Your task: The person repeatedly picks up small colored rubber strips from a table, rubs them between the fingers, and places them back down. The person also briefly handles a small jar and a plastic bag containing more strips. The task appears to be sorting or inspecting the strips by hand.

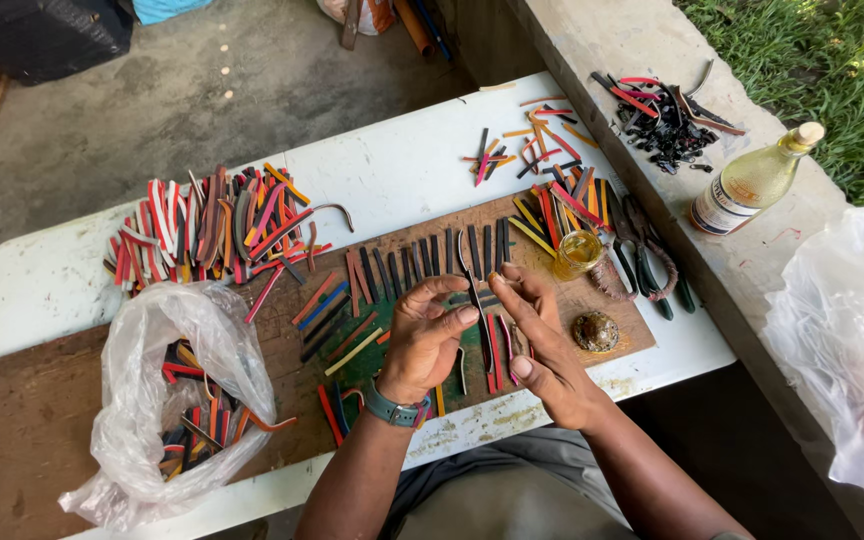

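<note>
My left hand (pixel 424 335), with a teal watch on the wrist, and my right hand (pixel 542 340) meet above a brown wooden board (pixel 32 420) on a white table (pixel 392 175). Together their fingertips pinch a thin dark curved strip (pixel 474 290) that stands upright between them. A row of dark strips (pixel 422 262) lies on the board just beyond my fingers. Red, green and orange strips (pixel 337 320) lie on the board under and left of my hands.
A pile of coloured strips (pixel 212 225) sits at the table's left, a clear plastic bag (pixel 167 400) of strips nearer. Small jar of yellow liquid (pixel 578 252), pliers (pixel 647 262), round lump (pixel 595 331). Glass bottle (pixel 752 180) and dark scraps (pixel 667 115) on the concrete ledge.
</note>
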